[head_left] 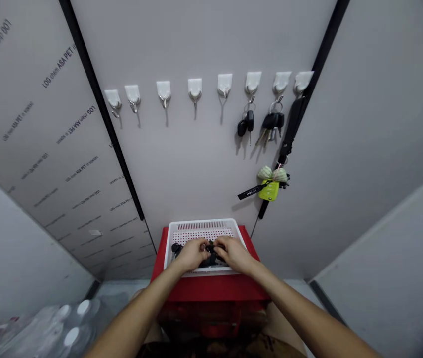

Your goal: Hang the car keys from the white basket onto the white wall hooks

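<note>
A white plastic basket rests on a red surface. Inside it lie dark keys, partly covered by my hands. My left hand reaches into the basket from the left, its fingers pinched at a small dark key bunch. From the right, my right hand has its fingertips closed on the same bunch. The fingertips of both hands are close together, and small details between them are too tiny to tell.
White hooks line the wall in a row. Key bunches hang on the right ones, with a lime-green key case on the rightmost strap. Plastic bottles stand at the lower left.
</note>
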Action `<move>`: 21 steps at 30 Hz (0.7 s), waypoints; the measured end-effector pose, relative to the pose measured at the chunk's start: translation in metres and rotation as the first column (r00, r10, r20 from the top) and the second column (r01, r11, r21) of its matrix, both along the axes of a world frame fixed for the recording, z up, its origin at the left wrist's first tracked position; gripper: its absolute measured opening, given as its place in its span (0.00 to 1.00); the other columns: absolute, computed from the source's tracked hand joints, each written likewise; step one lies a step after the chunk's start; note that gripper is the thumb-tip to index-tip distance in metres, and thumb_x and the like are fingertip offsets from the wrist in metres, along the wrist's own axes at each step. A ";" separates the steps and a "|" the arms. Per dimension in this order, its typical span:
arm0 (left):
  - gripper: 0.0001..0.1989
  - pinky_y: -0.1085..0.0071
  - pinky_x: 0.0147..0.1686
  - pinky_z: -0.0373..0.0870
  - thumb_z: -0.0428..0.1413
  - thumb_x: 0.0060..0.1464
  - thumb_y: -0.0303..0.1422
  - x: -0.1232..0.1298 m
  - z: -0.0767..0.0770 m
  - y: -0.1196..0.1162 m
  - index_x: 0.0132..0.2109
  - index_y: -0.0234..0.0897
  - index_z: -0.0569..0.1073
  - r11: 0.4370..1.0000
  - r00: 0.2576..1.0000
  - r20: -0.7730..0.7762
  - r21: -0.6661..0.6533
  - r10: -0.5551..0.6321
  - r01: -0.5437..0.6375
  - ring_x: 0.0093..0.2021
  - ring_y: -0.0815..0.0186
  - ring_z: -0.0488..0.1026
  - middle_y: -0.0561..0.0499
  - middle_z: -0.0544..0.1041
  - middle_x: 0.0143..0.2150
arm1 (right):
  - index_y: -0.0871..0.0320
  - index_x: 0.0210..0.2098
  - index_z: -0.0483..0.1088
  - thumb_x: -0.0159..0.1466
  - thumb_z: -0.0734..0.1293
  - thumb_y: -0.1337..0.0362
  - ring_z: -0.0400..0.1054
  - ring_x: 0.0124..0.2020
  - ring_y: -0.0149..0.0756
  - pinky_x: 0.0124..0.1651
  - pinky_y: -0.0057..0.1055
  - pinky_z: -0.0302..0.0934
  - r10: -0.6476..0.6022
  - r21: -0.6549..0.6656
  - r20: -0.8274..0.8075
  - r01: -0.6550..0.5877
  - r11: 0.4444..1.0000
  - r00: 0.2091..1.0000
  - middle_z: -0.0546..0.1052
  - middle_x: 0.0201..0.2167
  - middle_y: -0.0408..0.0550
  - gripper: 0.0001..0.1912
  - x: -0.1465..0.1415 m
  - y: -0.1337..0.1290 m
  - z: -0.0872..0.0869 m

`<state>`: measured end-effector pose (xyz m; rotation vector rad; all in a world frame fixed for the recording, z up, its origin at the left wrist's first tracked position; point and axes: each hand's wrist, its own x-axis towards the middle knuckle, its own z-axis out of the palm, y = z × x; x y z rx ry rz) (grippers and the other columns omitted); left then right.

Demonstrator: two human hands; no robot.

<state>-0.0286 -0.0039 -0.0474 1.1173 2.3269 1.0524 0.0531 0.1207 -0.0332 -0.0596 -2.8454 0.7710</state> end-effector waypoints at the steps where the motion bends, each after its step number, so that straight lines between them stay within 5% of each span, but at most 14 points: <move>1: 0.10 0.77 0.25 0.57 0.49 0.37 0.27 -0.001 0.000 0.000 0.31 0.33 0.68 0.998 0.999 0.034 0.056 0.025 -0.027 0.24 0.72 0.62 0.55 0.67 0.22 | 0.59 0.25 0.64 0.51 0.55 0.66 0.58 0.25 0.28 0.29 0.23 0.50 -0.011 -0.032 -0.021 0.010 0.999 1.000 0.68 0.22 0.44 0.07 0.001 0.000 0.001; 7: 0.07 0.78 0.24 0.59 0.47 0.39 0.26 0.000 0.008 -0.003 0.31 0.32 0.64 0.914 0.937 0.266 0.274 0.228 -0.300 0.22 0.74 0.63 0.56 0.66 0.20 | 0.61 0.25 0.63 0.52 0.55 0.64 0.57 0.21 0.26 0.26 0.23 0.51 -0.068 -0.202 -0.058 0.055 0.978 0.996 0.66 0.20 0.42 0.08 0.004 -0.001 0.007; 11: 0.06 0.77 0.28 0.61 0.47 0.40 0.26 0.007 0.027 -0.005 0.30 0.33 0.65 0.913 0.970 0.148 0.336 0.190 -0.230 0.25 0.73 0.64 0.55 0.67 0.22 | 0.61 0.27 0.65 0.50 0.57 0.66 0.61 0.28 0.30 0.33 0.26 0.54 -0.071 -0.293 -0.122 0.033 0.956 0.990 0.69 0.25 0.45 0.08 0.008 -0.003 0.014; 16: 0.06 0.77 0.31 0.62 0.46 0.40 0.26 0.013 0.071 0.000 0.30 0.34 0.65 0.924 0.991 -0.009 0.364 0.131 -0.118 0.28 0.72 0.65 0.53 0.69 0.25 | 0.60 0.28 0.66 0.52 0.56 0.64 0.61 0.30 0.30 0.34 0.26 0.55 -0.069 -0.425 -0.266 -0.053 0.904 0.962 0.70 0.27 0.46 0.10 0.006 -0.008 0.039; 21: 0.07 0.77 0.28 0.62 0.47 0.39 0.25 0.009 0.131 0.014 0.30 0.34 0.65 0.886 0.983 -0.108 0.456 0.145 -0.081 0.26 0.73 0.65 0.54 0.69 0.24 | 0.61 0.21 0.62 0.50 0.57 0.62 0.58 0.20 0.26 0.25 0.24 0.55 -0.167 -0.531 -0.372 -0.061 0.845 0.913 0.65 0.16 0.41 0.08 -0.004 -0.005 0.092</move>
